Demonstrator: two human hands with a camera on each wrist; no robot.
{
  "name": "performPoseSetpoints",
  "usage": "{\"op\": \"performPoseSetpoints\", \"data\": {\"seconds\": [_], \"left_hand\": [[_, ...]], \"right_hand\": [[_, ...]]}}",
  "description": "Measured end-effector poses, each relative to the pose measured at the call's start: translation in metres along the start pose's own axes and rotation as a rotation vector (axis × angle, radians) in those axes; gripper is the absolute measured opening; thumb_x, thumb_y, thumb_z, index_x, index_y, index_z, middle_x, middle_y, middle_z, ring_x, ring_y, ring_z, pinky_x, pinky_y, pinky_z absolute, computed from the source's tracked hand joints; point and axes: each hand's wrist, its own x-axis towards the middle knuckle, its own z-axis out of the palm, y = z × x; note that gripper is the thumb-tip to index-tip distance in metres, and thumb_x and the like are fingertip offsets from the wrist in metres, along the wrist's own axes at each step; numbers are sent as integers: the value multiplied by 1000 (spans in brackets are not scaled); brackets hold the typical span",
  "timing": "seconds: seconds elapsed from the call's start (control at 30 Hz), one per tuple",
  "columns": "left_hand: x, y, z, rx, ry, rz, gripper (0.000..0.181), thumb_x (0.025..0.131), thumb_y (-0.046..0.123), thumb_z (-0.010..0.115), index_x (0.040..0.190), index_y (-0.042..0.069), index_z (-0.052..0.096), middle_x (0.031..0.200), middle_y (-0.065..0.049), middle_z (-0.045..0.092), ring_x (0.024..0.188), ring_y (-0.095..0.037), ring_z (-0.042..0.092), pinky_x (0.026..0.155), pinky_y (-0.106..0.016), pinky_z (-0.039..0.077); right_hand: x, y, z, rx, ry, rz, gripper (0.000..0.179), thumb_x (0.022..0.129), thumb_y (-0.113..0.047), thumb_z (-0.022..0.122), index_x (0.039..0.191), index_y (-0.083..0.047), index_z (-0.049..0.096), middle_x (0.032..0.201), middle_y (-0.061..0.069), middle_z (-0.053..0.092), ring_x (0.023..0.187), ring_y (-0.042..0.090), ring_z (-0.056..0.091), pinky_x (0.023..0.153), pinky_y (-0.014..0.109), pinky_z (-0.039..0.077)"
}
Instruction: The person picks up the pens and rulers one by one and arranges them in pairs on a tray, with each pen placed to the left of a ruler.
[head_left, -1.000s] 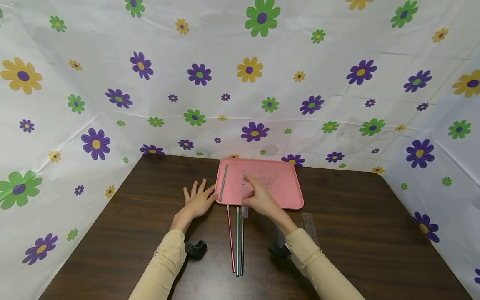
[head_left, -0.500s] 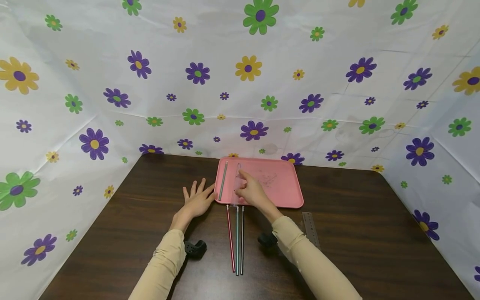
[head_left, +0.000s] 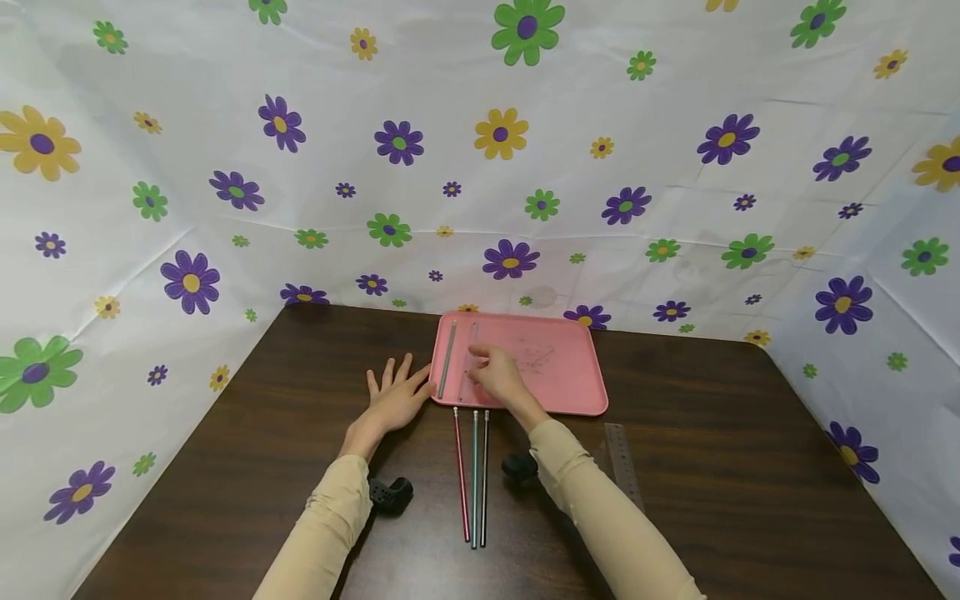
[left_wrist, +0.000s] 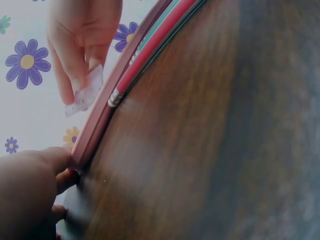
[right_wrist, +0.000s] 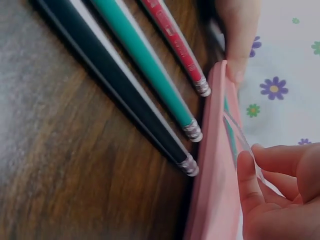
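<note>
My right hand [head_left: 501,377] pinches a clear plastic ruler [head_left: 473,335] between thumb and fingers over the left part of a pink tray [head_left: 573,371]. In the left wrist view the ruler [left_wrist: 85,95] appears tilted above the tray's rim. A green pencil [head_left: 447,360] lies inside the tray along its left side, left of the ruler. My left hand [head_left: 393,408] rests on the table with fingers spread, its thumb touching the tray's left front corner. Red [head_left: 461,475], green [head_left: 475,483] and black [head_left: 484,479] pencils lie side by side before the tray, erasers toward it.
A second, greyish ruler [head_left: 624,462] lies on the dark wooden table [head_left: 750,467] to the right, partly behind my right sleeve. Black wrist devices [head_left: 392,495] show beside both forearms. A flowered sheet [head_left: 645,275] hangs behind the table.
My right hand has carried the clear ruler leftward and farther into the tray, off the black pencil's end and toward the green pencil there. My left hand has stayed put.
</note>
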Motion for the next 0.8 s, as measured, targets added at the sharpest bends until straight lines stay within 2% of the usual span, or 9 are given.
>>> {"op": "performPoseSetpoints", "data": {"seconds": [0.13, 0.17, 0.2, 0.27, 0.37, 0.43, 0.5, 0.63, 0.8], "left_hand": [[0, 2, 0, 9, -3, 3, 59, 106, 48, 33, 158, 20, 31, 167, -18, 4, 152, -45, -11, 111, -68, -22], [-1, 3, -1, 12, -2, 1, 58, 106, 48, 33, 157, 20, 31, 167, -18, 4, 152, -45, -10, 111, -69, -22], [-1, 4, -1, 14, 1, -1, 58, 106, 48, 33, 157, 20, 32, 167, -18, 4, 152, -45, -10, 111, -69, -21], [-3, 6, -3, 17, 1, -4, 58, 106, 48, 33, 157, 20, 32, 167, -18, 5, 152, -45, -9, 111, -70, -20], [-4, 8, -5, 23, 1, -6, 58, 106, 48, 34, 157, 20, 33, 167, -18, 6, 152, -46, -8, 112, -71, -18], [-4, 9, -5, 25, -2, -8, 58, 106, 48, 34, 157, 20, 33, 167, -18, 6, 152, -45, -8, 112, -70, -18], [-4, 9, -6, 27, -5, -11, 58, 106, 48, 34, 157, 21, 32, 167, -18, 6, 153, -45, -8, 112, -70, -18], [-4, 9, -6, 18, 1, -8, 57, 106, 46, 35, 157, 20, 33, 167, -19, 6, 152, -46, -8, 112, -70, -18], [-4, 8, -5, 14, 4, -5, 57, 107, 45, 35, 156, 18, 34, 167, -20, 7, 152, -47, -7, 111, -70, -19]], "right_hand": [[6, 5, 5, -37, 11, -9, 49, 89, 7, 60, 137, 4, 56, 137, 22, 59, 113, 33, 64, 76, 30, 54], [8, 7, 6, -64, 14, -18, 49, 89, 7, 61, 137, 5, 56, 137, 22, 60, 114, 31, 64, 77, 29, 53], [9, 8, 8, -94, 15, -32, 49, 88, 7, 60, 136, 5, 56, 136, 22, 60, 105, 28, 66, 74, 27, 52], [11, 10, 10, -155, 21, -73, 49, 86, 8, 60, 135, 7, 57, 123, 25, 66, 86, 27, 66, 65, 30, 51], [12, 14, 13, -279, 33, -145, 44, 84, 7, 62, 128, 10, 61, 119, 29, 65, 86, 29, 64, 75, 34, 56], [12, 15, 16, -341, 33, -184, 38, 85, 7, 62, 123, 11, 64, 119, 30, 64, 103, 37, 65, 93, 44, 55], [11, 15, 18, -410, 36, -203, 31, 87, 5, 63, 118, 9, 68, 131, 28, 59, 123, 40, 57, 108, 47, 45], [12, 13, 19, -479, 20, -202, 26, 92, 1, 63, 116, 4, 71, 133, 25, 59, 126, 40, 56, 110, 47, 43], [12, 14, 18, -469, 1, -177, 29, 93, -2, 61, 120, 5, 69, 137, 25, 56, 127, 44, 53, 112, 51, 40]]}}
